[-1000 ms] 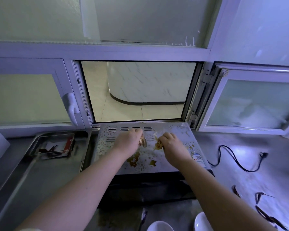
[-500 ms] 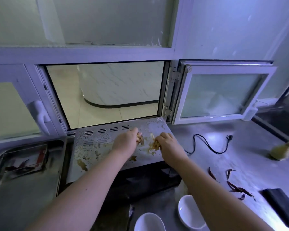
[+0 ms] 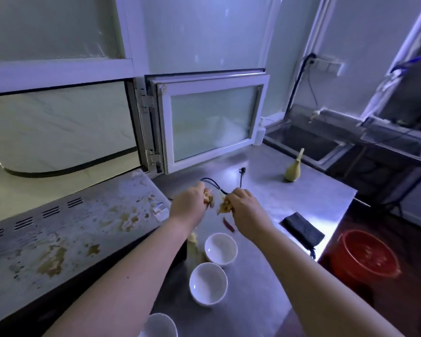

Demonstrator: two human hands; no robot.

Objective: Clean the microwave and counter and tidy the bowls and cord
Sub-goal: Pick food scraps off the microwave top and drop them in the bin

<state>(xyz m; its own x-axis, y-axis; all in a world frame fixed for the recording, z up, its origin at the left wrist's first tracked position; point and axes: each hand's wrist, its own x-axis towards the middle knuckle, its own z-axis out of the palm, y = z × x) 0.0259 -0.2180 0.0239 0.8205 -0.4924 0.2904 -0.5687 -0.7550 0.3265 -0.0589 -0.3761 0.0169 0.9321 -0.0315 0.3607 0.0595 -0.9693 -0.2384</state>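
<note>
The microwave point(image 3: 66, 227) lies at the left, its grey top smeared with brown stains. My left hand point(image 3: 188, 207) grips a clump of yellowish food scraps point(image 3: 208, 197). My right hand point(image 3: 246, 210) grips another clump point(image 3: 224, 206). Both hands hover over the steel counter point(image 3: 289, 198), just right of the microwave. The black cord point(image 3: 229, 183) trails on the counter behind my hands, partly hidden by them. Three white bowls stand near me: one point(image 3: 221, 249), a second point(image 3: 208, 283), and a third point(image 3: 159, 325) at the bottom edge.
A dried red chilli point(image 3: 229, 224) lies under my right hand. A dark cloth point(image 3: 301, 231) rests near the counter's right edge, a small yellow brush point(image 3: 293, 170) stands farther back. A red bucket point(image 3: 366, 256) sits on the floor at the right. An open window sash point(image 3: 209, 122) juts over the counter.
Both hands have lifted the scraps off the microwave top and carried them right, over the counter. My view has swung right, bringing the bucket and cloth into sight.
</note>
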